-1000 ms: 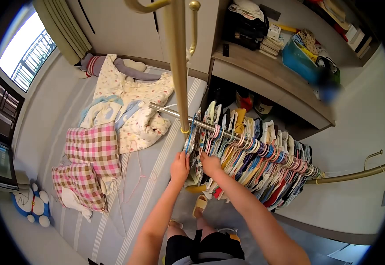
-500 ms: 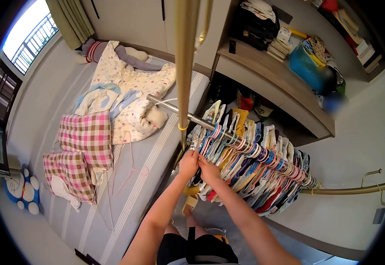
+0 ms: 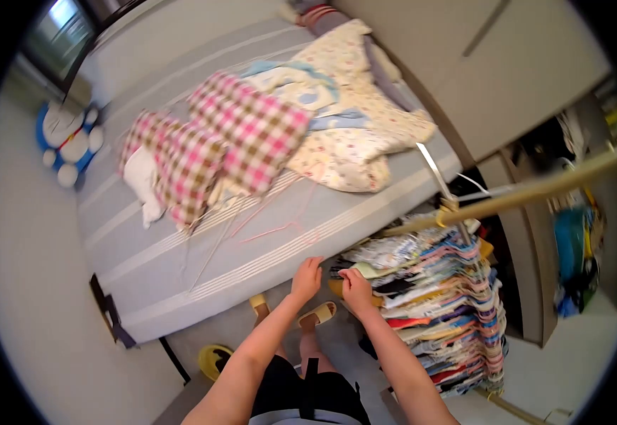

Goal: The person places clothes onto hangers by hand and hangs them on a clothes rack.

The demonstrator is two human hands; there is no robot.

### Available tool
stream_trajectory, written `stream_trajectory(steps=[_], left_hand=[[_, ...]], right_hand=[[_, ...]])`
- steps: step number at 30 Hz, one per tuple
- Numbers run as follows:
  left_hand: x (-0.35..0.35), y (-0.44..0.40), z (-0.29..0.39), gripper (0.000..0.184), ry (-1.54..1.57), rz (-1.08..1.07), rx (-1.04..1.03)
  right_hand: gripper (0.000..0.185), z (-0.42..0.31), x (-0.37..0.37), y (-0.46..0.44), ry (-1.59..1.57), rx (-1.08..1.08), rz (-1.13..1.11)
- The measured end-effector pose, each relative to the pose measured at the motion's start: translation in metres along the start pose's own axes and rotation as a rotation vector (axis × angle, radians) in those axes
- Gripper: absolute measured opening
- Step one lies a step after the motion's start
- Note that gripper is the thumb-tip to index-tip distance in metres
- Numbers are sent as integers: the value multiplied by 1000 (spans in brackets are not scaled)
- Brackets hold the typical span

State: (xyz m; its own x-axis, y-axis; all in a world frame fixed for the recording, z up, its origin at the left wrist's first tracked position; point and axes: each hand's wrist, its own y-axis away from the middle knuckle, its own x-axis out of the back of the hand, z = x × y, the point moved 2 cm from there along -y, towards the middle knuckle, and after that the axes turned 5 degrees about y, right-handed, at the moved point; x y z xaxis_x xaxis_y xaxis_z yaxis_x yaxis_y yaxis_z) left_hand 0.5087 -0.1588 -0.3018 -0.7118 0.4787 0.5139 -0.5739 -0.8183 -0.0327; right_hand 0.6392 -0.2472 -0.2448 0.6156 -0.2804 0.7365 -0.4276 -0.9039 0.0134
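Observation:
My left hand (image 3: 307,278) is over the gap beside the bed (image 3: 248,280), its fingers curled together and nothing visible in them. A short distance to its right, my right hand (image 3: 355,289) is closed too, with no object showing in it. That hand is nearest to the dense row of hung clothes (image 3: 436,304), by the front garments' edges; whether it touches them I cannot tell. Pink and white hangers (image 3: 266,232) lie loose on the striped sheet. Beyond them are a pink-and-brown checked garment (image 3: 248,131) and a cream patterned garment (image 3: 347,152).
A gold rail (image 3: 535,191) crosses at the right, above the hung clothes. A blue plush toy (image 3: 70,144) leans at the bed's far left. Yellow-and-black footwear (image 3: 213,360) lies on the floor. Shelves with a blue bin (image 3: 570,241) stand at the right.
My view has turned left and down toward the bed. Both hands have come away from the front of the hung clothes and moved apart from each other.

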Motion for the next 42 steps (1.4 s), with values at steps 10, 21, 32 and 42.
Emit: stream_trajectory(steps=[10, 21, 32, 42], left_hand=[[207, 62, -238, 38, -344, 510, 495], [315, 41, -292, 18, 287, 379, 575], [413, -3, -365, 25, 41, 905, 624], [442, -74, -406, 24, -295, 538, 574]], right_hand=[[18, -88, -181, -44, -32, 42, -471], [30, -210, -345, -96, -480, -192, -513], [26, -305, -340, -161, -810, -608, 25], [35, -250, -272, -124, -359, -288, -143]])
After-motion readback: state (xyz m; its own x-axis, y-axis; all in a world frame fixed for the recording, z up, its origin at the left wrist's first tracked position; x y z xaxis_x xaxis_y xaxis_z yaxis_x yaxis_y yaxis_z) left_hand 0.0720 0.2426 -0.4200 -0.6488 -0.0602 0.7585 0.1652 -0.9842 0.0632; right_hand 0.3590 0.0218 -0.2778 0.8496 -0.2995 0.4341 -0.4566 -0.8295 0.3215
